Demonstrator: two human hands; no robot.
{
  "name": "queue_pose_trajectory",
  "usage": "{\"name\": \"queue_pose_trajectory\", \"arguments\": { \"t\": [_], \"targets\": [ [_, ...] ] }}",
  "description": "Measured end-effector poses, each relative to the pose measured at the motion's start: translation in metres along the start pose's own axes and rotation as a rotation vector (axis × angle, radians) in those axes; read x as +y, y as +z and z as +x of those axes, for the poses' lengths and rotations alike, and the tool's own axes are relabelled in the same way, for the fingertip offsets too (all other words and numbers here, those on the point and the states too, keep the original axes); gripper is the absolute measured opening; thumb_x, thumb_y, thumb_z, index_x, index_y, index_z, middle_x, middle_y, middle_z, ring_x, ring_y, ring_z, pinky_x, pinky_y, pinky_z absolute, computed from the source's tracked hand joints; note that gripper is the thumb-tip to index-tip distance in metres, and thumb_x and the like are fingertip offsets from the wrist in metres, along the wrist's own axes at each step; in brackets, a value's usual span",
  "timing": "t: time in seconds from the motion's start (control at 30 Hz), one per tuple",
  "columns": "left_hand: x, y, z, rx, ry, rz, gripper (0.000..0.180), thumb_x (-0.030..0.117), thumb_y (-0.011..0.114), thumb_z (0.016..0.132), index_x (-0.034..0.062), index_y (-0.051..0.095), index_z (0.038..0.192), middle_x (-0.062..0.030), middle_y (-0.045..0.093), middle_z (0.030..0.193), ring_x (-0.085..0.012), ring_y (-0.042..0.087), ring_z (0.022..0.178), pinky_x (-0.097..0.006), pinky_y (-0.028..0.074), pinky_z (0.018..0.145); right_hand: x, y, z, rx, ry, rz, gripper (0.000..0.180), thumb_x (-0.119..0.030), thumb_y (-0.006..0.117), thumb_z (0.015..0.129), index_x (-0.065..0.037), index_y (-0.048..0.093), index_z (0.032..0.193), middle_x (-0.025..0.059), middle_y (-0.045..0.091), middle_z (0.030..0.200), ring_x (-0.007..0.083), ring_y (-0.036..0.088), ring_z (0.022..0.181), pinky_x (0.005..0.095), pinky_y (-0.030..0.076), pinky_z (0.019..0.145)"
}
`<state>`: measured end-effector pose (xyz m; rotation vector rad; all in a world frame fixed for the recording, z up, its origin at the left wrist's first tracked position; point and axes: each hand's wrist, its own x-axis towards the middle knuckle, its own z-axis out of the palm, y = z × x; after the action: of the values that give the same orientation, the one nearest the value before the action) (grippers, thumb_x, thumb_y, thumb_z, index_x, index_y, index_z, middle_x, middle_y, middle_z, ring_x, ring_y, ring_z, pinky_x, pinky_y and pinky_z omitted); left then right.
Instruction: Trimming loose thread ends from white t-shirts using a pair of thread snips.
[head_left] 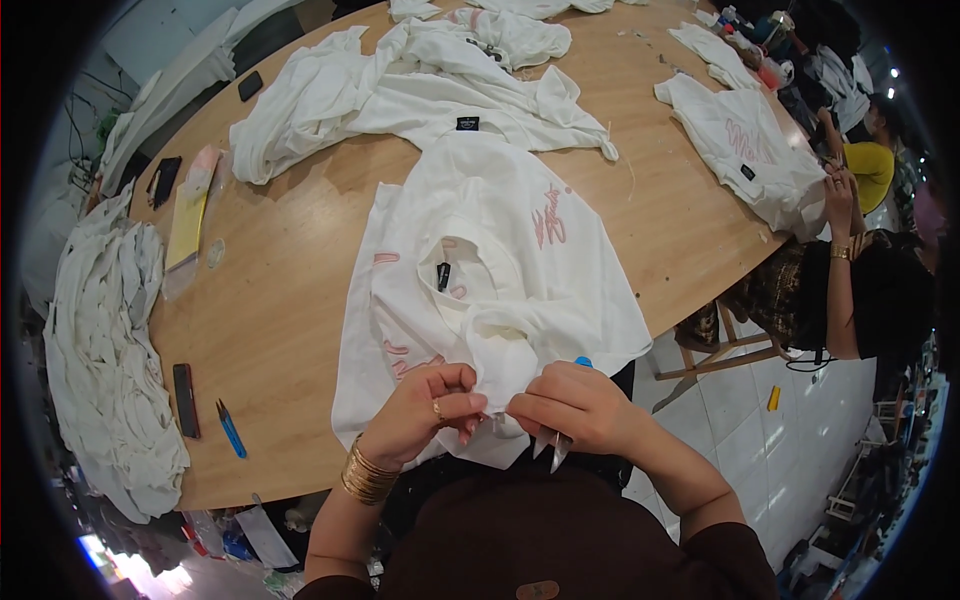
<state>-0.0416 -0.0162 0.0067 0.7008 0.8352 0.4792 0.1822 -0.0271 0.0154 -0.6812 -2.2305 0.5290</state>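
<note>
White shirt [560, 280] w/ pink lettering lies at the table's [290, 330] near edge, its lower part hanging twd you. Your L hand [425, 405] & R hand [578, 410] sit close, fingertips of each pinched on its cloth; R also grips a blue-and-silver tool [545, 442]. Along the table's L edge: heaped white garments [105, 350], nr a dark phone [186, 400] & blue tweezers [231, 430]. Farther up, clear plastic bag [181, 284] appears to hold a yellow sheet [188, 225].
</note>
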Motion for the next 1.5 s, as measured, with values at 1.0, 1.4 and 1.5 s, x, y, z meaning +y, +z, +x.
{"name": "queue_pose_trajectory", "arguments": {
  "t": [1.0, 1.4, 1.5],
  "targets": [
    [-0.014, 0.022, 0.008, 0.168, 0.257, -0.035, 0.015, 0.008, 0.067, 0.083, 0.0031, 0.053, 0.086, -0.0018, 0.059, 0.077, -0.0083, 0.056, 0.068, -0.022, 0.047, 0.063, 0.005, -0.001, 0.0, -0.06, 0.7, 0.738, 0.011, -0.004, 0.065, 0.083, -0.005, 0.056, 0.09, -0.0016, 0.05, 0.079, 0.0075, 0.046, 0.071, 0.021, 0.04, 0.064],
    [-0.02, 0.031, 0.006, 0.46, 0.761, 0.742, 0.011, 0.006, 0.07, 0.076, 0.0047, 0.064, 0.084, -0.0038, 0.06, 0.076, -0.0145, 0.056, 0.069, -0.027, 0.043, 0.066, -0.004, -0.005, 0.014, 0.036, 0.997, 0.989, 0.01, -0.011, 0.063, 0.087, -0.005, 0.056, 0.089, -0.0042, 0.049, 0.074, 0.0023, 0.041, 0.064, 0.0191, 0.034, 0.056],
    [-0.02, 0.027, 0.006, 0.424, 0.741, 0.731, 0.011, 0.004, 0.069, 0.076, 0.0042, 0.064, 0.085, -0.0038, 0.059, 0.075, -0.014, 0.055, 0.07, -0.026, 0.043, 0.066, 0.001, -0.004, 0.012, 0.044, 1.155, 1.29, 0.011, -0.011, 0.064, 0.086, -0.004, 0.057, 0.09, -0.0036, 0.049, 0.072, 0.0032, 0.04, 0.057, 0.0201, 0.032, 0.053]
  ]
}}
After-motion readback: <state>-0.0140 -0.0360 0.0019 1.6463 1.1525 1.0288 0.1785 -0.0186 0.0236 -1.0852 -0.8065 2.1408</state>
